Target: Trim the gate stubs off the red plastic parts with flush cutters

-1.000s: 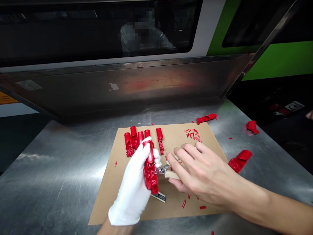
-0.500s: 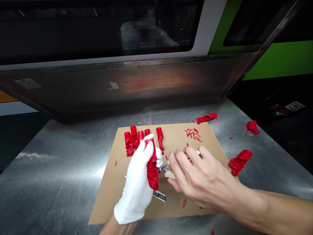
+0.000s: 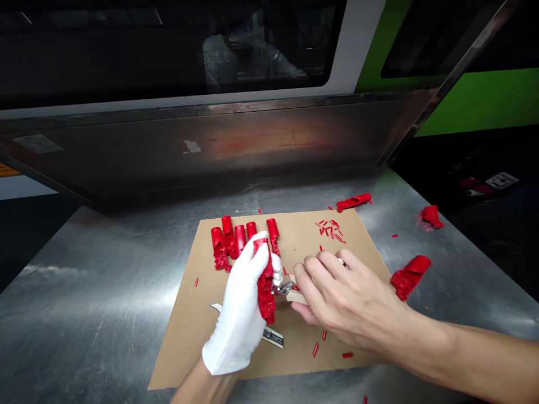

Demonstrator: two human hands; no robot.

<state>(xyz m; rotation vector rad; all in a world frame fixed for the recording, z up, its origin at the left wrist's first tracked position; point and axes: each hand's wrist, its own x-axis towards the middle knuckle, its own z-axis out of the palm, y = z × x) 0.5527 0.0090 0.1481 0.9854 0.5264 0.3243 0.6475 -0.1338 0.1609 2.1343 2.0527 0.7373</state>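
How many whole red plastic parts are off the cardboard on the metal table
3, all right of the cardboard: one long part at its far corner, one small part farther right, one large part beside the right edge. More may lie outside the view.

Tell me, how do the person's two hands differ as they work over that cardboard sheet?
The left hand wears a white glove; the right hand is bare. The left hand grips a red plastic part held nearly upright, while the right hand holds a small cutter with pale handles, its metal tip at that part. The left hand comes up from below, the right hand from the lower right. Both hover above the cardboard sheet.
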